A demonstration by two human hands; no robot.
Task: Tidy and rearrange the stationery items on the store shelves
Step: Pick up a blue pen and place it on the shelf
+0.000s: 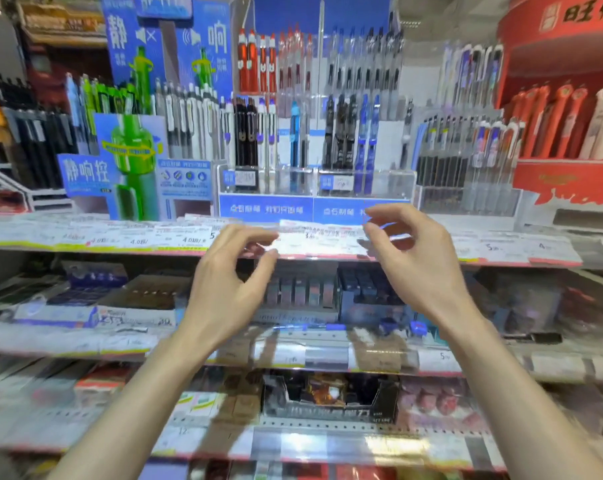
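- Blue card fronts the clear acrylic pen display [315, 181] at the centre of the frame, and both my hands are raised just below it.
- My left hand [229, 275] sits left of centre, fingers loosely curled with thumb and forefinger apart; it holds nothing that I can make out.
- My right hand [414, 258] sits right of centre, fingers bent and the thumb close to the forefinger, near the right end of the price label strip [322, 239]. Motion blur keeps me from telling whether the fingertips touch the strip or pinch anything.
- That white strip runs along the front edge of the top shelf [85, 244], between my two hands.
- Upright pens [348, 133] in black, blue and white fill the acrylic display; red pens [258, 64] stand in the row above them.
- At the left, a blue advertising stand with a green pen picture [130, 157] rises beside more white and black pens.
- At the upper right, a red display [566, 98] holds orange and cream pens.
- Below the strip, the middle shelf carries boxes of small dark stationery [327, 292], blurred.
- Near the bottom of the frame, a black open carton [331, 400] sits on a lower shelf.
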